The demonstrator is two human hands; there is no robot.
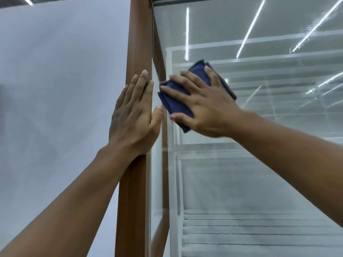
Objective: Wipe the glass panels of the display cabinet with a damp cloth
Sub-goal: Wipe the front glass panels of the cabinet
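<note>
The display cabinet has a brown wooden corner post [138,43] and a large glass panel [259,164] to its right. A folded dark blue cloth [178,101] lies flat against the glass near the post. My right hand [202,106] presses on the cloth with fingers spread over it. My left hand [134,115] rests flat on the corner post, fingers straight and together, thumb reaching toward the glass edge. It holds nothing.
A plain pale wall [55,89] fills the left side. The glass mirrors long ceiling lights [250,28] and shows white shelves [259,58] inside. A second brown post [161,71] stands behind the glass.
</note>
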